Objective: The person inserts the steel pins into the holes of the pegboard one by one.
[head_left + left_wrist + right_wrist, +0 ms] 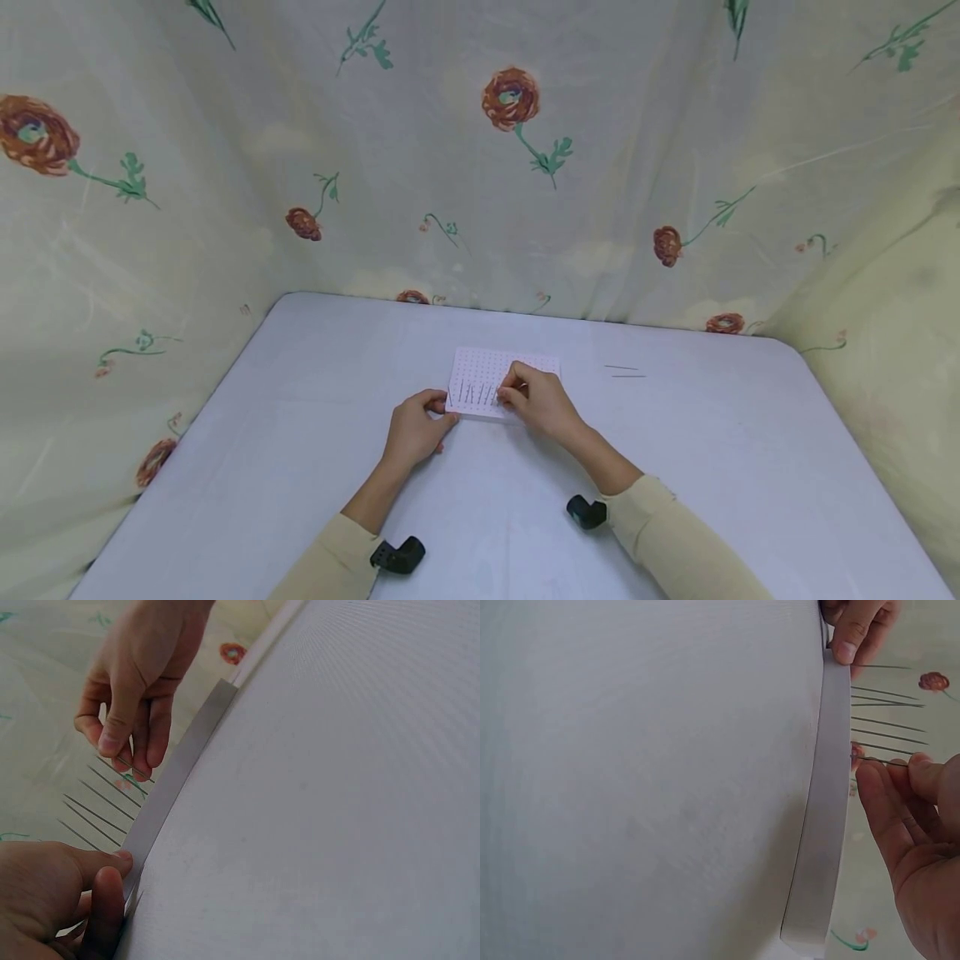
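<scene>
A white board (480, 364) with rows of small holes lies flat on the table. My left hand (415, 429) grips its near left corner, thumb at the front edge and fingers along the left side. My right hand (543, 404) is over the right half of the board and pinches a thin dark metal pin (885, 761) between thumb and fingers. The pin's lower end meets the board's top face. Several similar pins (887, 724) stand in a row between the two hands, some slightly tilted.
Two loose pins (628, 376) lie on the white table (712, 467) to the right of the board. A flowered curtain (420, 150) hangs behind the table and along both sides. A black wrist camera (587, 512) sits at the right sleeve, another (401, 556) at the left.
</scene>
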Action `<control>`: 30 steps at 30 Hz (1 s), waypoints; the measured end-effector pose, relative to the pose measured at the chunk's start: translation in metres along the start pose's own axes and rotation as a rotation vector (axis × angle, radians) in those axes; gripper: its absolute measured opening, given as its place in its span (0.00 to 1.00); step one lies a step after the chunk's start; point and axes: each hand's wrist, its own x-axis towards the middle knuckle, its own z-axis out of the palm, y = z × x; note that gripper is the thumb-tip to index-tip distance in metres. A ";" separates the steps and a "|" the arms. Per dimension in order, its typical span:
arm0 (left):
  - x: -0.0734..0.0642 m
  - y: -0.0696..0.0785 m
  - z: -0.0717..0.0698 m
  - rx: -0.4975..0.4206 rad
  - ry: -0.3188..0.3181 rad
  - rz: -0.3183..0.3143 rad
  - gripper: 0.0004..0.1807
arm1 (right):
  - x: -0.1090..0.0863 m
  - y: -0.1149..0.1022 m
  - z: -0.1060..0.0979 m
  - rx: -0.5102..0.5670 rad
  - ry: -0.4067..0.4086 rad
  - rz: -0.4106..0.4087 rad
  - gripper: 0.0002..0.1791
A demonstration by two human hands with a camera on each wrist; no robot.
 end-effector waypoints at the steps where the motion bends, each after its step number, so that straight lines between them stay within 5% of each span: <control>1: 0.000 0.000 0.000 0.000 0.001 0.000 0.23 | 0.000 0.000 0.000 0.000 -0.004 0.001 0.06; 16: -0.001 -0.001 0.003 0.001 0.004 -0.010 0.22 | -0.004 0.012 -0.021 0.014 -0.013 0.024 0.08; 30: 0.000 0.000 0.001 -0.008 0.005 -0.004 0.23 | -0.022 0.080 -0.089 -0.074 0.100 0.129 0.15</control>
